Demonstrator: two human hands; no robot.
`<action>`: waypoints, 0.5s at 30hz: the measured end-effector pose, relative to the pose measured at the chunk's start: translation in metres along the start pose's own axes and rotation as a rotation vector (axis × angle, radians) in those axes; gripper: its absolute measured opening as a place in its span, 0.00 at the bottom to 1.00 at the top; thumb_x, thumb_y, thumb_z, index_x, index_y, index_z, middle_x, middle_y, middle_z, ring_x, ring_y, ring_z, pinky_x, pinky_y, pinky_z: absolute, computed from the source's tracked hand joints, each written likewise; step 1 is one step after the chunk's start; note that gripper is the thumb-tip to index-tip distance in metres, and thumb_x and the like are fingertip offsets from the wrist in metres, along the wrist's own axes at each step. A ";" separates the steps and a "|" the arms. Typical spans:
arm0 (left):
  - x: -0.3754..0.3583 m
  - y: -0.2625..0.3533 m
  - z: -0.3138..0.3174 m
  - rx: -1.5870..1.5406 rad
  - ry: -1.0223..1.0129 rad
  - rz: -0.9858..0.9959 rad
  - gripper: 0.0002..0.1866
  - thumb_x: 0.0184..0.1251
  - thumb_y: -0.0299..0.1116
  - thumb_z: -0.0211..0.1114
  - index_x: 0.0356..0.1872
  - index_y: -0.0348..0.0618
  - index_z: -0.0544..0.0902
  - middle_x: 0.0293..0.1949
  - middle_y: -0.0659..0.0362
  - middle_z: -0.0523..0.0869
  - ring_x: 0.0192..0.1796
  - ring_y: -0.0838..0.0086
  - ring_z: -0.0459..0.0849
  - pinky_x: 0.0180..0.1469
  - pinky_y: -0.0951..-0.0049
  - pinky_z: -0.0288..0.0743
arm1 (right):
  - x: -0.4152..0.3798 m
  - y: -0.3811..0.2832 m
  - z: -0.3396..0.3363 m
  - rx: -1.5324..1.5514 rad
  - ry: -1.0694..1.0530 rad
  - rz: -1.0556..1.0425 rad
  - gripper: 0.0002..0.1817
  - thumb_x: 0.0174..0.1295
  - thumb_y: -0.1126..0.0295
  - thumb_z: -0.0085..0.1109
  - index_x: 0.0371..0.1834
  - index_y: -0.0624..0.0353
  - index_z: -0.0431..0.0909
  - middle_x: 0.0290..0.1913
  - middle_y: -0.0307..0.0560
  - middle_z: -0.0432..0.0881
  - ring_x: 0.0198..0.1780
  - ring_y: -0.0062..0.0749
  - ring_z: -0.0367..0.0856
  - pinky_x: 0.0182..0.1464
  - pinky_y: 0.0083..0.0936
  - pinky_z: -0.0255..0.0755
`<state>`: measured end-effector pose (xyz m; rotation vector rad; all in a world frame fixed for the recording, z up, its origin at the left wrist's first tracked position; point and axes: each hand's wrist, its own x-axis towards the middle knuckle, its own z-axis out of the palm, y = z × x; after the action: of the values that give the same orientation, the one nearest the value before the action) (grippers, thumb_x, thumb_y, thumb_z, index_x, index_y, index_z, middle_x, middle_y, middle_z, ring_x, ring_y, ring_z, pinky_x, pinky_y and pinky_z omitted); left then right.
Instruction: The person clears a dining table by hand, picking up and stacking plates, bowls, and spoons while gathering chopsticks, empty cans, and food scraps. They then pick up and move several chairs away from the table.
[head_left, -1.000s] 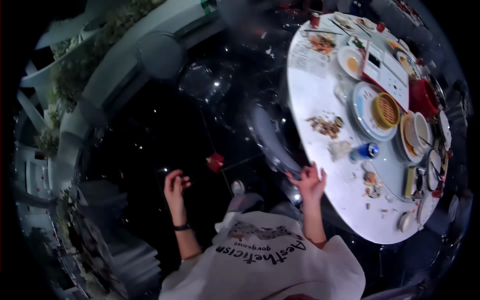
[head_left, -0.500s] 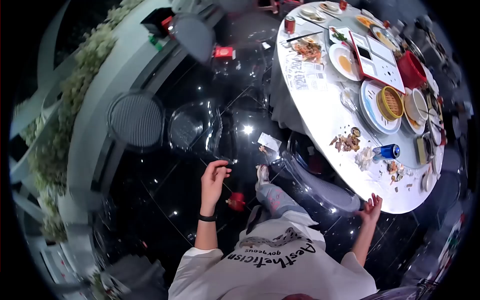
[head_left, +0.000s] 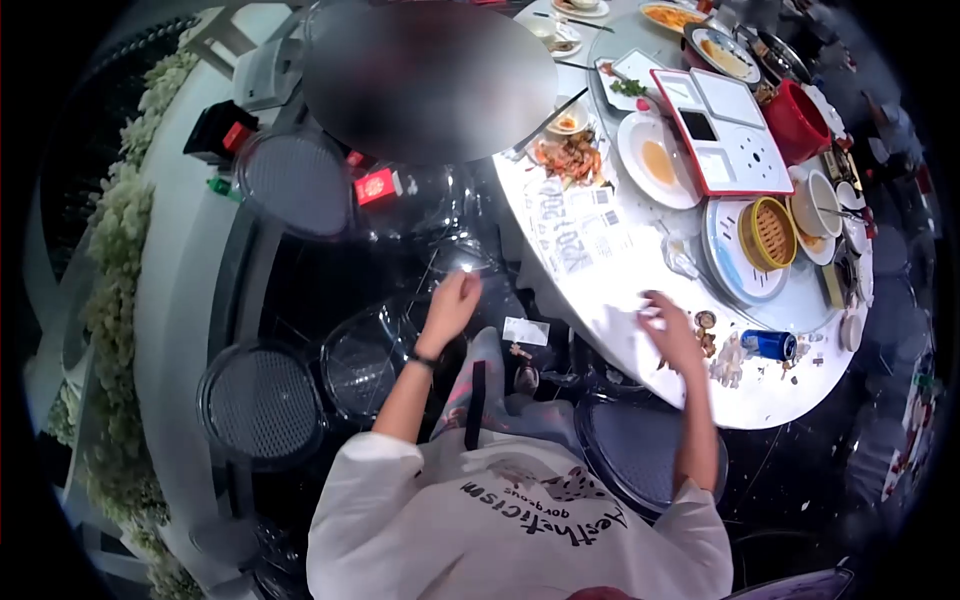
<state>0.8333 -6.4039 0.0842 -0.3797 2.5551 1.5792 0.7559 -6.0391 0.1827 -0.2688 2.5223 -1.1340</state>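
The right hand (head_left: 675,335) is over the white desk (head_left: 760,406), fingers parted and seemingly empty, just beside the food scraps (head_left: 706,321) and blue can (head_left: 768,345) lying there — best held high to clear them — while the left hand (head_left: 452,304) curls, contents impossible to tell.

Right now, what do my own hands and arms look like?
Your left hand and right hand are both gloveless. A narrow dark band circles the left wrist; none shows on the right. Your white sleeves are short and loose.

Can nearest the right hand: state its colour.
The can is mostly blue, seen best in the head view.
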 end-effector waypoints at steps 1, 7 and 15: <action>0.046 0.004 0.002 0.108 0.007 0.080 0.09 0.63 0.30 0.57 0.41 0.39 0.77 0.35 0.59 0.81 0.39 0.73 0.79 0.39 0.73 0.71 | 0.022 -0.023 0.027 0.179 -0.112 -0.048 0.19 0.60 0.65 0.59 0.52 0.63 0.74 0.39 0.48 0.82 0.36 0.29 0.81 0.39 0.26 0.76; 0.327 0.034 0.034 0.867 0.121 0.472 0.08 0.56 0.30 0.57 0.35 0.39 0.77 0.31 0.57 0.79 0.40 0.64 0.78 0.41 0.62 0.69 | 0.169 -0.079 0.151 0.903 -0.123 0.117 0.10 0.64 0.73 0.51 0.46 0.63 0.76 0.34 0.40 0.81 0.33 0.19 0.78 0.37 0.16 0.73; 0.320 0.034 0.006 0.657 -0.078 0.694 0.08 0.59 0.35 0.58 0.32 0.42 0.75 0.30 0.56 0.78 0.36 0.65 0.78 0.38 0.65 0.71 | 0.327 -0.077 0.168 0.949 0.553 0.438 0.13 0.65 0.62 0.53 0.46 0.58 0.75 0.32 0.39 0.76 0.33 0.21 0.75 0.32 0.19 0.71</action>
<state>0.5156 -6.4323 0.0383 0.6750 3.0941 0.7139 0.5251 -6.3078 0.0569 0.8895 1.9219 -2.2032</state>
